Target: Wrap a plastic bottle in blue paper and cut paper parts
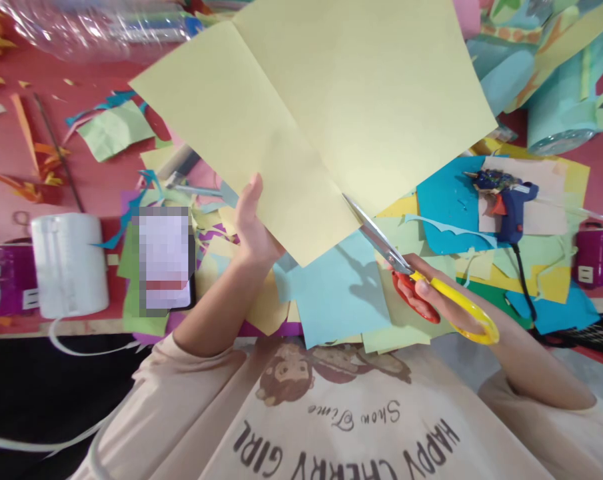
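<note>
Pinching the large pale-yellow creased paper sheet (381,87), the left hand (255,230) has its thumb on top, fingers hidden beneath; the right hand (428,268) curls round the red-and-yellow-handled metal scissors (395,259), blades reaching over the sheet's near edge; beyond the right hand, rightward, lies a dark-blue glue gun (512,217).

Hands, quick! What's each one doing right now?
Left hand: holding the pale yellow paper, thumb on top, other fingers hidden underneath.
Right hand: closed around the handles of the scissors.
</note>
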A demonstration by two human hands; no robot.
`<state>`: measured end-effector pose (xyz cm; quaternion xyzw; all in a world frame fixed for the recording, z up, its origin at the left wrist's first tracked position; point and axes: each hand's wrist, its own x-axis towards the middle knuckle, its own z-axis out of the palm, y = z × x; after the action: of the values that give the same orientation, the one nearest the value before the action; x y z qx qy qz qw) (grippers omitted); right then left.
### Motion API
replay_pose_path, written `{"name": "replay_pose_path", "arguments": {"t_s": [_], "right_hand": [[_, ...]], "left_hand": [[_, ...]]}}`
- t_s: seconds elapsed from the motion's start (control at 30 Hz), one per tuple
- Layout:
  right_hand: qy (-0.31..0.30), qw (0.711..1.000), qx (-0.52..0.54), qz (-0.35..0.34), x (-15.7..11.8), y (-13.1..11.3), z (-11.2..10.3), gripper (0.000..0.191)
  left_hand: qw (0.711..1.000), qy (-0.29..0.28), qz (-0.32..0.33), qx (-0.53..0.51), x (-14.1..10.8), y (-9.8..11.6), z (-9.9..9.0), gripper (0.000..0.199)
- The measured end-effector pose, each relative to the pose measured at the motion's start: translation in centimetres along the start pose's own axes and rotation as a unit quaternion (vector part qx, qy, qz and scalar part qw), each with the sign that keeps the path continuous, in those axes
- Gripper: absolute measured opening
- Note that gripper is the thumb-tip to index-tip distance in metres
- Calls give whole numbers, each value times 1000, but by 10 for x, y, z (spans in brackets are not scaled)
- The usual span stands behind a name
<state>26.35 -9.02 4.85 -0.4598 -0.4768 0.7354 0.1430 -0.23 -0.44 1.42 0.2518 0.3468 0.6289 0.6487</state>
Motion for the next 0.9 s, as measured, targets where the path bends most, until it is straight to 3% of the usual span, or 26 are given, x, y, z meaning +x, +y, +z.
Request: {"name": "replay_pose_path", "arguments": {"t_s": [0.67,0.9], "right_hand": [[61,998,9,10,-3,4,12,54],[65,996,-63,-17,-6,-2,12,54]], "left_hand": [[999,-1,-19,-28,-3,1,3,36],[1000,17,-7,-10,-3,0,4,30]]}}
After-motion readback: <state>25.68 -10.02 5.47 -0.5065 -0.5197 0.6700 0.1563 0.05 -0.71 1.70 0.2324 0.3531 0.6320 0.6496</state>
